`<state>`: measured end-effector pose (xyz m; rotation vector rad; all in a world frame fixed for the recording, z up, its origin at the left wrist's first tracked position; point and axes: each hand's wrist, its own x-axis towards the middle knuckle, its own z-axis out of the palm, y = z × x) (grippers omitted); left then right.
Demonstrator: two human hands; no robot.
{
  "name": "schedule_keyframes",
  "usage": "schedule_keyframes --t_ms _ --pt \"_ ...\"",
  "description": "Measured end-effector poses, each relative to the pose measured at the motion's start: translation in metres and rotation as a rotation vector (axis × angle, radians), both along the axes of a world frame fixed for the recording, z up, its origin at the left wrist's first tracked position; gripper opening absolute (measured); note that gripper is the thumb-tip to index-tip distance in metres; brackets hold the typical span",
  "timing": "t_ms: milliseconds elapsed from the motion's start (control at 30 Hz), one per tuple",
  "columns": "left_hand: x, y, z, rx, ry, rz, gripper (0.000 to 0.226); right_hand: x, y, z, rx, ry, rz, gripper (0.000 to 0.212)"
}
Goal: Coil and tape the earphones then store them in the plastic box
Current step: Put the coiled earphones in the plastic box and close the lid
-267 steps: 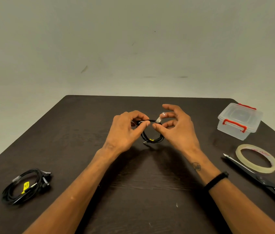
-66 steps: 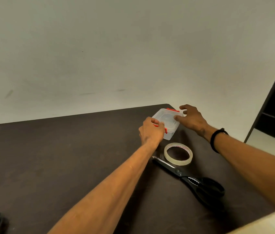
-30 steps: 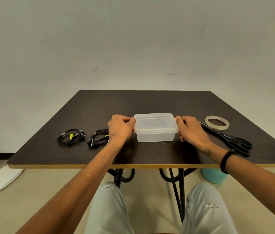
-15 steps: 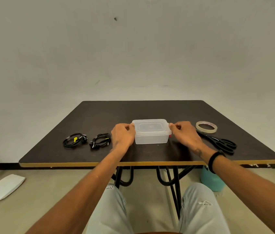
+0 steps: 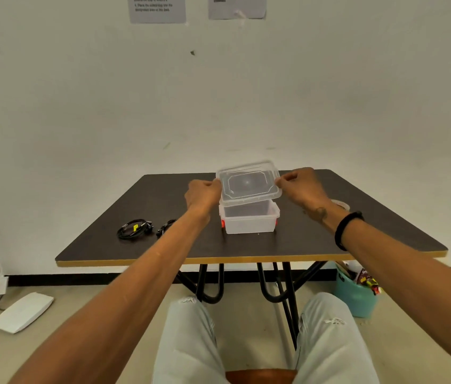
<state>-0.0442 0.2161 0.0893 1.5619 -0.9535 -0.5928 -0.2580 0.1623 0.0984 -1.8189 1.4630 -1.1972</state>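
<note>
The person sits in front of a dark table [image 5: 315,239] and holds the lid [image 5: 248,183] of the box [image 5: 249,223] in the air with both hands. The left hand [image 5: 203,193] grips the left edge of the lid with curled fingers, and the right hand [image 5: 303,185] pinches the right edge in the same way. The lid is clear plastic; it is lifted off and tilted, with its far side higher, and it hangs just above the box without touching it.

The box stands on the table near the middle, open at the top. Its walls are clear and it has red clips [image 5: 222,223] low on both short sides. I cannot tell if something lies inside it.

Left of the box, two coiled black earphones lie on the table. The first coil [image 5: 135,229] has a small yellow tag and lies well apart from the box. The second coil [image 5: 165,228] is nearer to the box and is partly hidden behind the left forearm.

On the right, behind the right wrist, a bit of the tape roll [image 5: 342,204] can be seen on the table. The right wrist wears a black band [image 5: 345,227].

Under the table on the right stands a blue bin [image 5: 354,297] with some wrappers in it. On the floor at the left lies a flat white thing [image 5: 23,311]. Two papers [image 5: 158,8] hang on the wall above.
</note>
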Motion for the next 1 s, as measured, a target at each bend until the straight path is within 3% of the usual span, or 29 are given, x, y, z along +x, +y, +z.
schedule_keyframes --t_ms 67,133,267,400,633,800,1000 --pt "0.006 -0.001 0.005 -0.022 0.138 -0.037 0.038 0.006 -0.002 0.006 -0.015 -0.059 0.022 0.009" --pt "0.013 -0.005 0.007 -0.031 0.247 -0.052 0.036 0.016 -0.005 0.009 -0.02 -0.073 0.057 0.006" --pt "0.031 -0.019 0.008 -0.056 0.335 -0.033 0.04 0.04 -0.027 0.008 -0.024 -0.056 0.141 0.017" --pt "0.064 -0.037 0.006 -0.035 0.342 0.024 0.046 0.067 -0.051 0.009 0.011 -0.068 0.207 0.042" --pt "0.122 -0.064 -0.01 0.149 0.1 0.084 0.039 0.111 -0.102 0.007 0.037 0.096 0.311 0.039" --pt "0.147 -0.082 -0.024 0.387 -0.125 0.086 0.078 0.138 -0.132 -0.007 -0.005 0.435 0.376 0.037" --pt "0.156 -0.104 -0.041 0.581 -0.361 0.105 0.065 0.156 -0.161 -0.037 0.065 0.644 0.434 0.042"
